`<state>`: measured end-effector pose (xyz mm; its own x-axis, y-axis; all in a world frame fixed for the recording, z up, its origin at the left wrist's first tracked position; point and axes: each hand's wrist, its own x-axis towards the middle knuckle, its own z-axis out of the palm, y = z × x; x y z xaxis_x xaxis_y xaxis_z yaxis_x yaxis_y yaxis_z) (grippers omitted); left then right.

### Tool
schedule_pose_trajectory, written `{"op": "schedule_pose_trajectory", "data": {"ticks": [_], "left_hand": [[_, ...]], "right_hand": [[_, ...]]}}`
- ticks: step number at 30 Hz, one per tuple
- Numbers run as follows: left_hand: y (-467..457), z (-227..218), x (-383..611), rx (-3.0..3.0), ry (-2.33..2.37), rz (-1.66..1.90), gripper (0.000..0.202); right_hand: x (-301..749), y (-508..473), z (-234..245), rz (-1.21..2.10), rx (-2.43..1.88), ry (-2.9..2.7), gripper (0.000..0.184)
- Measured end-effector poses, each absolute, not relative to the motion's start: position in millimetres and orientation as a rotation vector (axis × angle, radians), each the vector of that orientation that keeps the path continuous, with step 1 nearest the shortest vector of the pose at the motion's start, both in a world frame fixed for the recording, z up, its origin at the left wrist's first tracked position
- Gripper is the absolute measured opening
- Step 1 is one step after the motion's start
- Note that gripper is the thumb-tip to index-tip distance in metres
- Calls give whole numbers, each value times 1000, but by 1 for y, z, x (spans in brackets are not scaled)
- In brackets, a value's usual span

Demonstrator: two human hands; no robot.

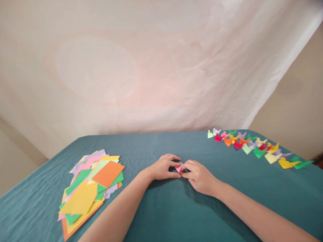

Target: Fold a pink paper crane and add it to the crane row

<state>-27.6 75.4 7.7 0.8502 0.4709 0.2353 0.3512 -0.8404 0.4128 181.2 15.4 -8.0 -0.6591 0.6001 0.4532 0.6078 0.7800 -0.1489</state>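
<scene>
A small folded piece of pink paper lies between my two hands, low over the middle of the table. My left hand grips its left side, thumb below and fingers above. From the other side my right hand pinches the paper's right edge between thumb and fingertips. Part of the paper is covered by the fingers, so its full folded shape cannot be made out.
Left of my arms, a loose pile of coloured paper sheets spreads over the teal tablecloth. Rows of folded paper birds in many colours stand along the far right edge. A pale cloth hangs behind the table.
</scene>
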Motion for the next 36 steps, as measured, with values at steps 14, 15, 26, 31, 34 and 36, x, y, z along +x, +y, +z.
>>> {"op": "schedule_pose_trajectory", "data": {"ticks": [14, 15, 26, 31, 34, 36], "left_hand": [[81, -1, -27, 2517, 639, 582, 47], [81, 0, -28, 2495, 641, 588, 47], [85, 6, -37, 2222, 692, 541, 42], [87, 3, -39, 2242, 679, 537, 37], [88, 3, -39, 2239, 684, 534, 34], [88, 4, -38, 2219, 684, 541, 33]], "right_hand": [[179, 16, -14, 52, -1110, -2241, 23], [179, 16, -15, 53, -1116, -2237, 23], [177, 18, -11, 205, -1161, -2161, 22], [170, 21, -2, 401, -1220, -2123, 23], [168, 24, 3, 521, -1225, -2092, 23], [167, 28, 5, 599, -1232, -2052, 22]]}}
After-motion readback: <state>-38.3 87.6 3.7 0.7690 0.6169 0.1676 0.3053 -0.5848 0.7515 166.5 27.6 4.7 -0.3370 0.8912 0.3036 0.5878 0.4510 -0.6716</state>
